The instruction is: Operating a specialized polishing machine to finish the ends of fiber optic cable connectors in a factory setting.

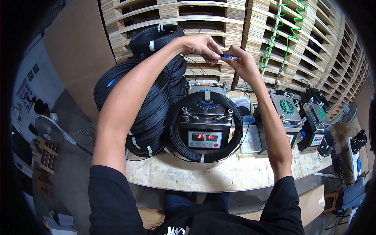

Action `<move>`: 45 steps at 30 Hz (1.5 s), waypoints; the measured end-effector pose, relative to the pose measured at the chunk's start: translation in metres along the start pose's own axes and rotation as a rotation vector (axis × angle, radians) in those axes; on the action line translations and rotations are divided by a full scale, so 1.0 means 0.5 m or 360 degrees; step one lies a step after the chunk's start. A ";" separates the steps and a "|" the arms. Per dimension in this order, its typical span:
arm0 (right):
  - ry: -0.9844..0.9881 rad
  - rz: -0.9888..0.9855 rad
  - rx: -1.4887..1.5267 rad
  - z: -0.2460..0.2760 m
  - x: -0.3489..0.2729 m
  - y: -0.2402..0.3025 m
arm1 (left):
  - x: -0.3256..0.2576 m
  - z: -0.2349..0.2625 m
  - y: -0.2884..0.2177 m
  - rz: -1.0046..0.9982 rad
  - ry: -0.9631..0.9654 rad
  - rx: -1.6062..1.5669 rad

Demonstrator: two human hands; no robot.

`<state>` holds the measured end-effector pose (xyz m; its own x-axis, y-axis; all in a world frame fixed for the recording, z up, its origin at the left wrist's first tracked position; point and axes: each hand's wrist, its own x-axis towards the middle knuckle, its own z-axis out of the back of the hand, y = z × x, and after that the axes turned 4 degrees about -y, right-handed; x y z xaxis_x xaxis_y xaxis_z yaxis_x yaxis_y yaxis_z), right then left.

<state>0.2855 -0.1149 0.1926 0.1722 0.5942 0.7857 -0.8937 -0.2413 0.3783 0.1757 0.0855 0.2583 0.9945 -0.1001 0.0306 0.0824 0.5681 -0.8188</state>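
Note:
Both my hands are raised in front of me above the coils and meet at a small blue cable connector. My right hand pinches the connector between thumb and fingers. The fingertips of my left hand close on its left end, and part of it is hidden there. Below stands a polishing machine with a red-lit display and a ring of blue connectors on top. A large coil of black cable, tied with white bands, encircles its front.
Tall stacks of black cable coils stand left of the machine. To the right are a clear tray and two similar machines with green rings. Wooden pallets rise behind the wooden table. Green coiled hoses hang there.

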 end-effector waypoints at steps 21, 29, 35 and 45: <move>0.0177 -0.0386 -0.0290 -0.005 -0.325 -0.192 | -0.245 -0.252 0.129 0.0324 -0.0860 0.1489; 0.0289 -0.0764 0.0359 -0.047 -0.388 -0.137 | -0.308 -0.366 0.222 0.0485 -0.0976 0.1221; 0.0022 -0.1182 0.0451 -0.076 -0.440 -0.097 | -0.324 -0.410 0.275 0.0313 -0.1178 0.1420; -0.0261 -0.0981 0.0256 -0.129 -0.449 -0.059 | -0.332 -0.446 0.284 0.0371 -0.1279 0.2035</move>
<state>0.2466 -0.1917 -0.0263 0.7049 0.5387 0.4614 -0.5403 -0.0137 0.8414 0.0079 0.0007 0.0092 0.7288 0.3049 0.6131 -0.4962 0.8522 0.1660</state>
